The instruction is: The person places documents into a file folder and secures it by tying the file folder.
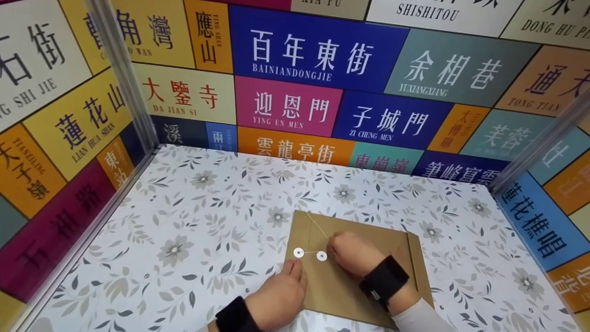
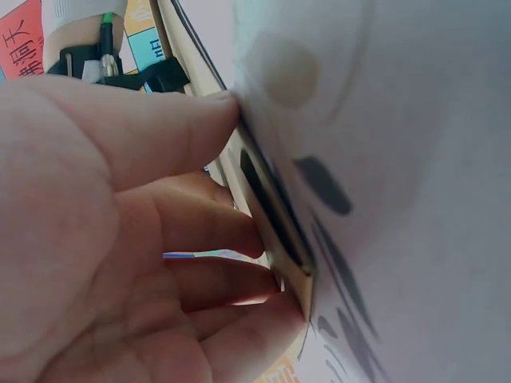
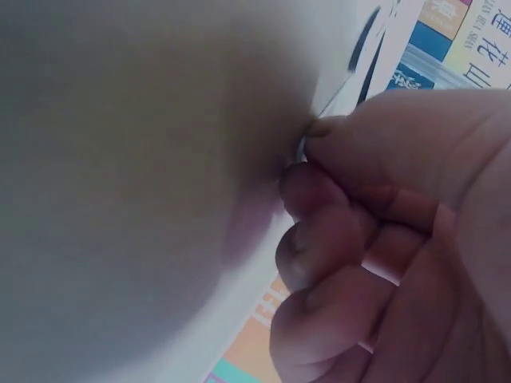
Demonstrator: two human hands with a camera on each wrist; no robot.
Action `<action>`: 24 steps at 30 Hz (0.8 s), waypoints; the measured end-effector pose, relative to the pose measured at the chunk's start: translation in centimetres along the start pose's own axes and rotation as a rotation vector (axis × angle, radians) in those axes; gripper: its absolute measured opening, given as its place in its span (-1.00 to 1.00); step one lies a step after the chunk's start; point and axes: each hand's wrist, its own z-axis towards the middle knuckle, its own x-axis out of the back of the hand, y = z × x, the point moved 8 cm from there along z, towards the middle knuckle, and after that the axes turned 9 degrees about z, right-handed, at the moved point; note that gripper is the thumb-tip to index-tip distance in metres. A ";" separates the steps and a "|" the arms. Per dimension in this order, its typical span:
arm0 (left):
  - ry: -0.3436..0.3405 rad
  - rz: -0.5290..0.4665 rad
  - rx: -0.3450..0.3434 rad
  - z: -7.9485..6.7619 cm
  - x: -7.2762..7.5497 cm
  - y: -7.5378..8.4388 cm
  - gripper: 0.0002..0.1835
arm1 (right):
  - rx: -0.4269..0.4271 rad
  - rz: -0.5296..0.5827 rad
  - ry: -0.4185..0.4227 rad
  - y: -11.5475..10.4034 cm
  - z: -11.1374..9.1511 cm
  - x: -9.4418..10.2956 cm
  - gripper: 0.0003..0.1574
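A brown kraft paper document envelope (image 1: 336, 293) lies on the table. Near its left edge are two white button discs, the left disc (image 1: 298, 252) and the right disc (image 1: 321, 256), with string stretched between them. My right hand (image 1: 355, 251) is over the envelope, thumb and forefinger pinching the thin string (image 1: 318, 226), which also runs taut to the envelope's upper left corner. In the right wrist view the other fingers are curled. My left hand (image 1: 279, 295) rests with fairly straight fingers on the envelope's left edge; in the left wrist view its fingertips touch that edge (image 2: 298, 295).
A white tablecloth (image 1: 207, 230) with grey flowers and leaves lies under the envelope. Colourful panels with Chinese street names, such as a blue panel (image 1: 313, 50), stand behind and on both sides. Each wrist wears a black band (image 1: 385, 279).
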 end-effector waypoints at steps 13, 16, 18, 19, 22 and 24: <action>-0.024 -0.002 -0.009 0.0 0.0 0.1 -0.43 | -0.030 0.092 0.033 -3.4 -3.3 -1.0 -0.71; 0.006 -0.011 -0.002 0.0 0.2 0.0 -0.43 | -0.022 0.139 0.030 -4.2 -3.6 -1.2 -0.71; 0.029 -0.022 0.001 -0.1 0.3 -0.1 -0.42 | -0.025 0.157 0.027 -4.6 -3.7 -1.4 -0.72; 0.044 -0.024 0.003 -0.1 0.4 -0.1 -0.43 | -0.030 0.163 0.028 -4.8 -3.7 -1.6 -0.71; 0.070 -0.030 0.007 -0.2 0.4 -0.2 -0.44 | -0.052 0.182 0.059 -5.2 -3.9 -1.8 -0.69; 0.088 -0.050 0.013 -0.2 0.5 -0.3 -0.45 | -0.059 0.174 0.104 -5.5 -4.1 -1.9 -0.71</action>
